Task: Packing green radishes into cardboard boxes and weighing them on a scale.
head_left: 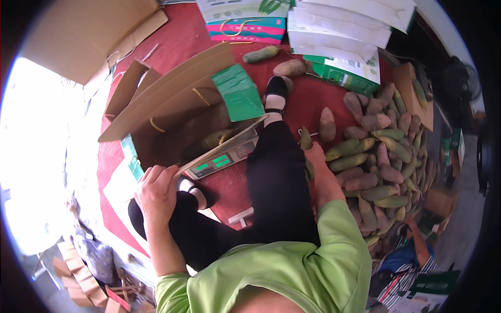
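An open cardboard box (pixel 177 117) with green end flaps stands in front of me, on or against a scale whose display (pixel 211 164) glows green. My left hand (pixel 159 190) grips the near edge of the box, thumb and fingers closed over the cardboard. A long green radish (pixel 216 138) lies in the shadowed inside of the box; how many more are there I cannot tell. On the right, beyond my knee, my right hand (pixel 314 155) is closed around a green radish (pixel 306 138), which points up from the fingers. Part of that hand is hidden behind my leg.
A large heap of green and reddish radishes (pixel 383 167) lies at my right. A loose reddish radish (pixel 327 124) and others rest on the red floor covering (pixel 182 31). Folded white-and-green cartons (pixel 339 31) stand at the back. Another person's arm (pixel 419 242) shows at lower right.
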A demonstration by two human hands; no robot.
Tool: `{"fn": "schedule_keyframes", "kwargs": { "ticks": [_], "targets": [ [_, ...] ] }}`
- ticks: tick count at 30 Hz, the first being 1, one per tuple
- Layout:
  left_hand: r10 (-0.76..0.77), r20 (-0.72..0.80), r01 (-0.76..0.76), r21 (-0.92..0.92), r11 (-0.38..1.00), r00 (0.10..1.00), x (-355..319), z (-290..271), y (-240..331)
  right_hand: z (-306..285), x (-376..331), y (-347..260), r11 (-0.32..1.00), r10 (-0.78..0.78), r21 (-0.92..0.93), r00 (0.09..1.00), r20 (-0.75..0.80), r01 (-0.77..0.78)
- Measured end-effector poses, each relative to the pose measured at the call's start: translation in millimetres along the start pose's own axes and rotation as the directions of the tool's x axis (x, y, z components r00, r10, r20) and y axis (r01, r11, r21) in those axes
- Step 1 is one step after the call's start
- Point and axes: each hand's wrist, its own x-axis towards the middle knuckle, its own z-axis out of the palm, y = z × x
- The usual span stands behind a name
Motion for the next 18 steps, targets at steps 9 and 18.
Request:
{"fn": "schedule_keyframes", "kwargs": {
  "ticks": [9, 18],
  "targets": [
    [0.116, -0.012, -0.115, 0.055, 0.992, 0.993, -4.6, -0.8, -2.3, -27.8, -9.7, 44.0, 0.771, -0.382, 0.451, 0.893, -0.238, 0.45],
    [0.127, 0.001, -0.127, 0.017, 0.992, 0.992, -6.8, -3.3, -5.1, -220.2, -146.9, -81.6, 0.128, -0.519, 0.699, 0.648, -0.557, 0.703]
  ]
}}
